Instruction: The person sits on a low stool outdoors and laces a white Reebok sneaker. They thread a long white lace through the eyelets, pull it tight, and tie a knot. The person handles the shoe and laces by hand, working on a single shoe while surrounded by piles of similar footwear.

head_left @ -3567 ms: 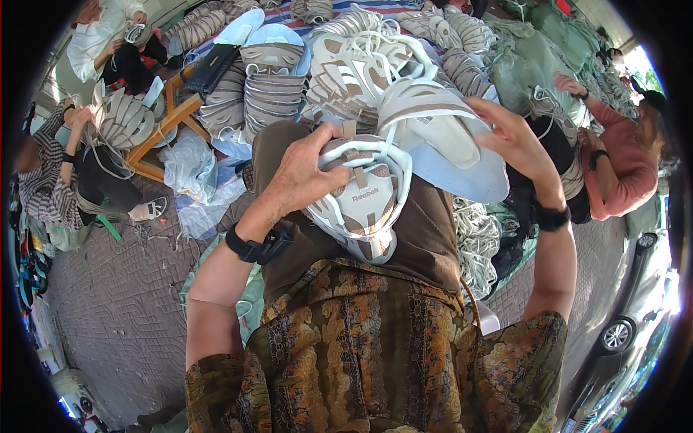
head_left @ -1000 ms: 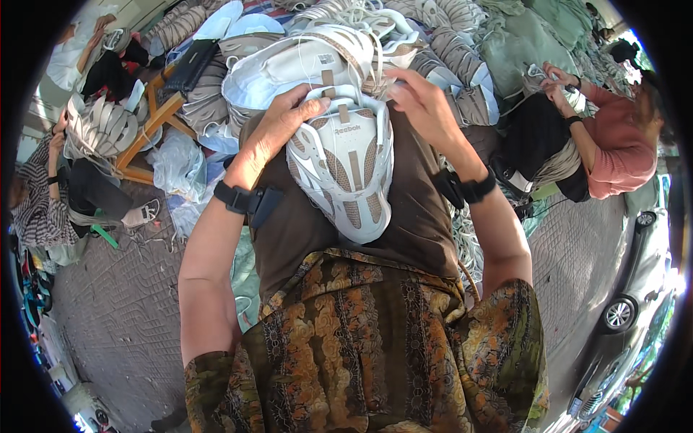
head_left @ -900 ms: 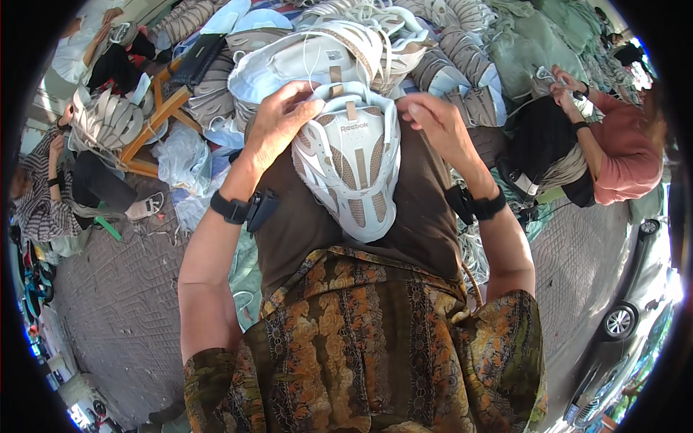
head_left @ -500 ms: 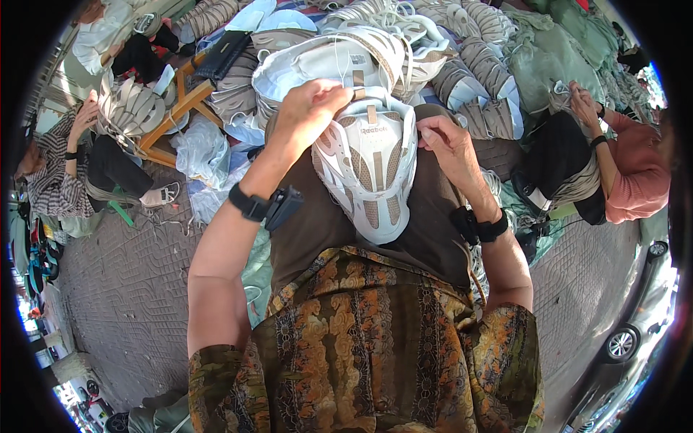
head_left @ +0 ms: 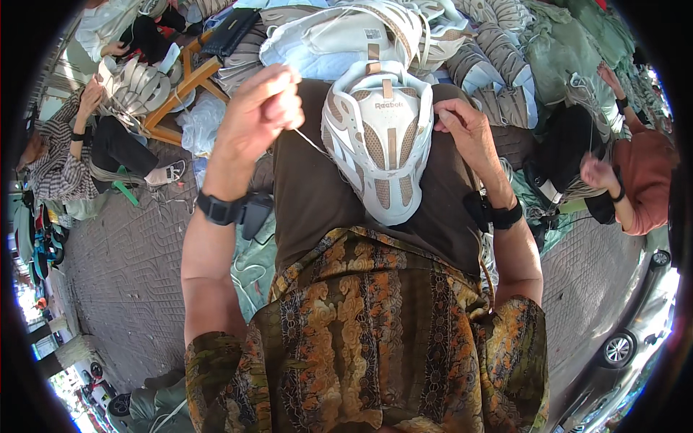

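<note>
A white and beige sneaker upper (head_left: 377, 148) rests on my lap with its toe toward me. My left hand (head_left: 261, 108) is raised to the left of it, fingers closed on a thin white lace (head_left: 310, 141) that runs taut to the upper's left side. Close against the upper's right edge is my right hand (head_left: 465, 128), its thumb and fingers pinched together. What that pinch holds, if anything, is too small to make out. Dark trousers (head_left: 307, 195) lie beneath the upper.
Ahead lie another pale shoe upper (head_left: 317, 47) and stacked beige uppers (head_left: 476, 65). A wooden stool frame (head_left: 170, 108) and a clear plastic bag (head_left: 198, 123) are at the left. People sit on both sides, one in a pink top (head_left: 639, 180). A car (head_left: 621, 350) stands at right.
My left hand has moved from the upper's collar out to the left, drawing the lace tight. My right hand stays by the upper's right edge. The person at right has spread their hands apart.
</note>
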### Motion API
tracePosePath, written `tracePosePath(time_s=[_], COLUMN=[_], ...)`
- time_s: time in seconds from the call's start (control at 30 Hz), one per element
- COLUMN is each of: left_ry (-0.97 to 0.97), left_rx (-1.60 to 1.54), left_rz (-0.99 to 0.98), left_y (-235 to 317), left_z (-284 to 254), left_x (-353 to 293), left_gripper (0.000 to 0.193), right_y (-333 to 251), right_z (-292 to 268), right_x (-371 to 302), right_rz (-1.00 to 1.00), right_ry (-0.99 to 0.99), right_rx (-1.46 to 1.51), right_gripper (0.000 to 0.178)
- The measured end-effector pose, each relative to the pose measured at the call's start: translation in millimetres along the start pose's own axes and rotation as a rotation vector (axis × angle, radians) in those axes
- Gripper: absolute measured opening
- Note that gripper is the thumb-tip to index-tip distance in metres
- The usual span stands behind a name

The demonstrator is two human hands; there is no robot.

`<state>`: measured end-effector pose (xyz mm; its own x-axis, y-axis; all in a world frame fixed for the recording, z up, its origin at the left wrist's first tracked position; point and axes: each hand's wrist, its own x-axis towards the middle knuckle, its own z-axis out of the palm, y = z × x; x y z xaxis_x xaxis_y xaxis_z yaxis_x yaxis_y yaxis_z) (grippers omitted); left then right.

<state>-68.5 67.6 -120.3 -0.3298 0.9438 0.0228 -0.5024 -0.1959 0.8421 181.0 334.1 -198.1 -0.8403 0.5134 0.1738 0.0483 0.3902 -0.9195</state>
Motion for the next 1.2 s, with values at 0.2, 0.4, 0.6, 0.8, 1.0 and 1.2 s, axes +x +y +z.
tracePosePath(time_s=[0.2,0.4,0.6,0.8,1.0,1.2], left_ry=[0.293,0.338,0.669,0.518,0.318,0.353], left_rx=[0.312,0.709,1.403,1.198,1.278,0.867], left_rz=[-0.044,0.030,0.640,0.454,0.447,0.255], left_y=[6,-21,-43,-77,-117,-100], left_z=[-73,-68,-44,-19,2,-31], left_x=[-3,30,2,-62,-77,-69], left_gripper=[0.022,0.034,0.048,0.023,0.013,0.014], right_y=[2,-9,-17,37,173,276], right_z=[0,4,-34,-103,-167,-123], right_x=[4,-3,-28,-79,-208,-319], right_rz=[0.011,0.025,0.024,0.205,0.509,0.964], right_ry=[-0.012,-0.013,-0.066,0.001,-0.037,0.134], right_rx=[-0.020,-0.053,-0.063,-0.054,-0.229,-0.017], right_gripper=[0.018,0.018,0.020,0.018,0.024,0.020])
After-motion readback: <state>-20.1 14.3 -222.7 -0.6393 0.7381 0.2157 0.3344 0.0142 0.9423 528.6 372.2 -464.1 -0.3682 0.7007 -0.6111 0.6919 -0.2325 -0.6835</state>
